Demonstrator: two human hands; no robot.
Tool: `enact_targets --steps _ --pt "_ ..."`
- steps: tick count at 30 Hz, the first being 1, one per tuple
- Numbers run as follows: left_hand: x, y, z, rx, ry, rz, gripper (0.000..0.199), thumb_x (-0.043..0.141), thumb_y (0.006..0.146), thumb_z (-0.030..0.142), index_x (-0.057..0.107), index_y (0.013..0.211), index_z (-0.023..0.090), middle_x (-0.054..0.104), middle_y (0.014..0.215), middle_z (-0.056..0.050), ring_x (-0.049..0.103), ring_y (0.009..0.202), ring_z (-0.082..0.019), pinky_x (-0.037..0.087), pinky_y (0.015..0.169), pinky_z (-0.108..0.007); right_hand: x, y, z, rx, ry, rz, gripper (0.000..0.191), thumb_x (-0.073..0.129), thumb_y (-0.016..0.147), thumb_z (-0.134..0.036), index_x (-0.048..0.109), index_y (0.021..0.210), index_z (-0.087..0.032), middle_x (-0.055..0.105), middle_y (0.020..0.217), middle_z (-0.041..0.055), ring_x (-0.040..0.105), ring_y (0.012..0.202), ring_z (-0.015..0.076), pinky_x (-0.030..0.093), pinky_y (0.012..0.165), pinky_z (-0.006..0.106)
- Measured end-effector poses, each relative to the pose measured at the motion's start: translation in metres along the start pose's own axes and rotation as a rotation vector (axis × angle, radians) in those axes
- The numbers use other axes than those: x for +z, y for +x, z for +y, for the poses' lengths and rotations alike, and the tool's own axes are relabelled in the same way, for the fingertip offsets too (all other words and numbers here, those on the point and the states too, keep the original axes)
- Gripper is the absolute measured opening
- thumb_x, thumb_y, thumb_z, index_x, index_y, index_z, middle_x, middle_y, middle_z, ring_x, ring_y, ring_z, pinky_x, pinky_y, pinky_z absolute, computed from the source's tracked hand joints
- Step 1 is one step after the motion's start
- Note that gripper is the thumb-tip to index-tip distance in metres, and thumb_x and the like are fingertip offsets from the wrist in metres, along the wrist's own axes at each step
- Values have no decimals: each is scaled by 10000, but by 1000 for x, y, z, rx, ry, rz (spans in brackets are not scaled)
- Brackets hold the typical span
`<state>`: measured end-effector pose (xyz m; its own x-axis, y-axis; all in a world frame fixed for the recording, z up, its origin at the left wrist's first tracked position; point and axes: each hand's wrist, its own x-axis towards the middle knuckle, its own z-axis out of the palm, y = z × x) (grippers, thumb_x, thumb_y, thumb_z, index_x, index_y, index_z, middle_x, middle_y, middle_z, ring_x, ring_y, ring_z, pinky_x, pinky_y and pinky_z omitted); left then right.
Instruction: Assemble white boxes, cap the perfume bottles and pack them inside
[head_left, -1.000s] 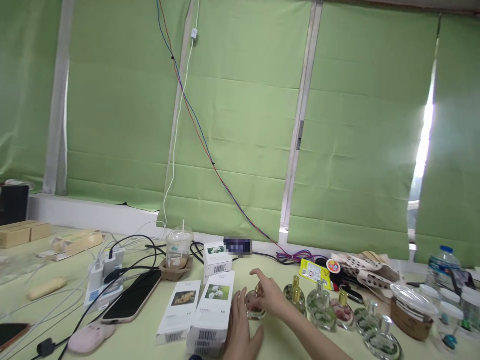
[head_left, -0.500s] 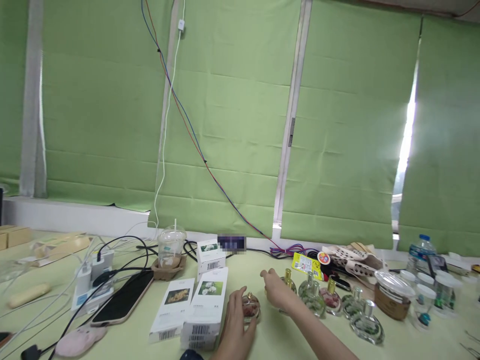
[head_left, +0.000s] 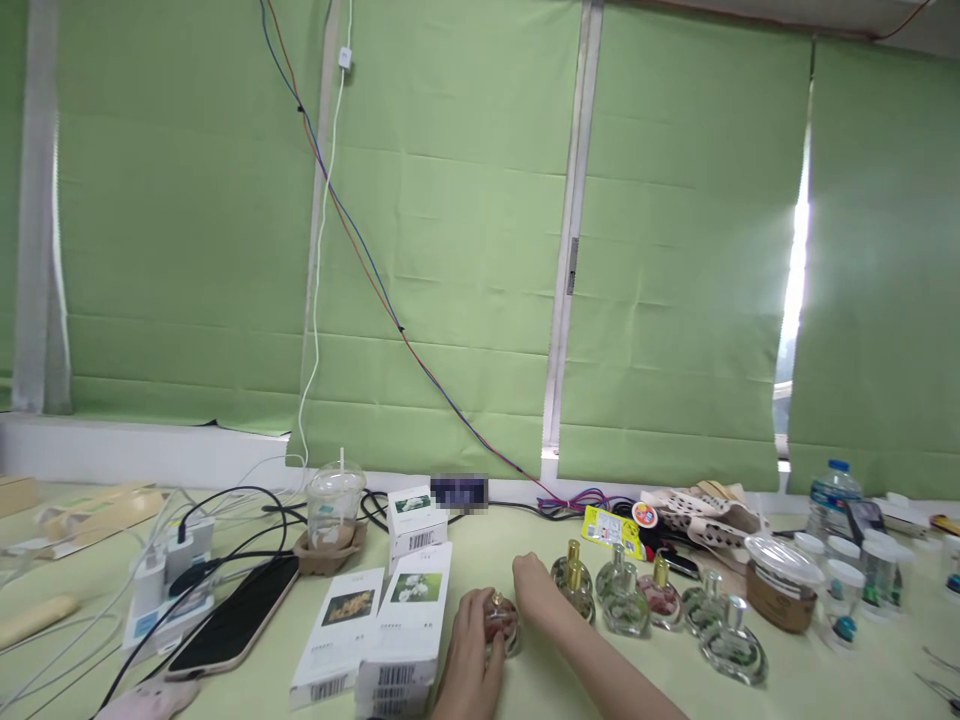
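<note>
Near the middle front of the table, my left hand (head_left: 471, 660) is wrapped round the side of a round glass bottle (head_left: 501, 622) with reddish contents and a gold neck. My right hand (head_left: 536, 590) is just beyond and right of that bottle, its fingers turned away and hidden behind the hand. Right of it stand glass bottles with gold tops (head_left: 576, 590), greenish bottles (head_left: 624, 602), a reddish one (head_left: 660, 598) and a clear one with a silver top (head_left: 733, 645). Left of my left hand lie white boxes with flower pictures (head_left: 405, 630) (head_left: 337, 635).
A phone (head_left: 236, 615), a power strip (head_left: 169, 600) with cables and a lidded plastic cup (head_left: 334, 510) are on the left. A brown tub (head_left: 780, 590), small jars (head_left: 844, 590), a water bottle (head_left: 834, 495) and a yellow packet (head_left: 611, 532) are on the right.
My right hand has moved slightly left, leaving another gold-topped bottle visible where it was. My left hand stays at the reddish bottle. The view has shifted slightly.
</note>
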<state>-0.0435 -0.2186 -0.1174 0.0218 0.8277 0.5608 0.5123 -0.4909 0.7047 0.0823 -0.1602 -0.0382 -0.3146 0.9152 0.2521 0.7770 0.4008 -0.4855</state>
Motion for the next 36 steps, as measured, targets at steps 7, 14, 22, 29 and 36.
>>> enact_targets --steps 7,14,22,29,36 --pt "-6 0 14 -21 -16 16 377 458 853 227 451 1227 180 515 1251 -138 519 1184 -255 410 1042 -453 -21 -44 6 132 308 8 216 472 770 23 556 728 -172 599 950 110 577 935 228 408 835 314" --pt "-8 0 23 -45 -29 -3 349 424 886 285 464 1222 201 542 1224 -115 527 1179 -247 422 1033 -443 -7 -81 27 379 963 -158 271 425 862 -272 384 600 -217 433 559 -41 425 434 87 303 441 188" --pt "-8 1 21 -39 -34 -19 330 397 904 274 471 1211 178 572 1172 -118 547 1139 -244 424 1020 -429 2 -86 39 544 1244 -125 428 501 847 -592 423 671 -210 395 545 -70 207 368 33 129 382 166" --pt "-11 1 28 -26 -81 -76 325 391 920 262 458 1228 183 576 1155 -114 570 1098 -242 439 995 -427 -6 -90 48 233 396 138 348 581 833 -378 412 571 -225 505 570 -10 534 594 171 394 577 264" --pt "-12 -3 34 -3 -113 -115 332 394 933 251 449 1257 206 572 1173 -101 570 1096 -231 436 1006 -427 -9 -96 33 59 -187 -3 103 521 869 -185 618 881 -151 707 938 175 662 842 294 433 686 318"
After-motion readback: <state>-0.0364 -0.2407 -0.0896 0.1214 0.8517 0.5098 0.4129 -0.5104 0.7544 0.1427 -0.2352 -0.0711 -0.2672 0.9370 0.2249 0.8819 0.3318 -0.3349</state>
